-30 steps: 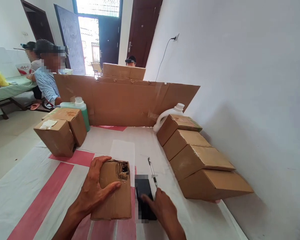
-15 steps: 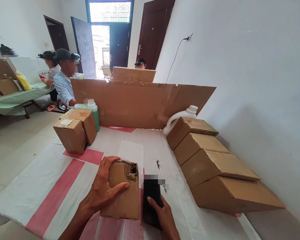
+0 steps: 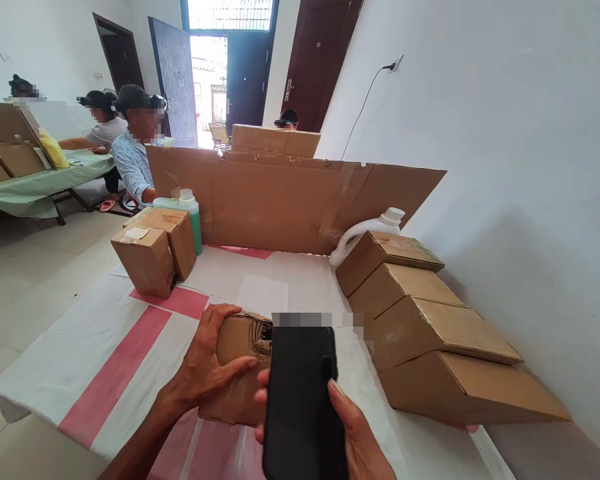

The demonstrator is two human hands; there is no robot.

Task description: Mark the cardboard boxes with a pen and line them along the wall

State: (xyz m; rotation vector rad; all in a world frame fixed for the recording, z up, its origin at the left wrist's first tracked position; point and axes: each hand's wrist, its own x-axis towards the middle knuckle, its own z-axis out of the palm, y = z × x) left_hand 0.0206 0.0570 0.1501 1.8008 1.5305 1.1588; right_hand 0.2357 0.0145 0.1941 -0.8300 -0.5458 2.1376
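Flat rectangular black phone [image 3: 303,400]: plain glossy black. Small torn brown cardboard box [image 3: 237,347]: uniform tan. Cloth-covered table [image 3: 70,353]: white with broad pink-red stripes. Upright cardboard screen [image 3: 280,200]: brown. Round plastic bottle [image 3: 194,223]: green, white cap. Handled plastic jug [image 3: 365,230]: white.

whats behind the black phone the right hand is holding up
The black phone, raised in the right hand, covers part of the torn small box that the left hand grips. Anything else lying on the striped table behind it is hidden.
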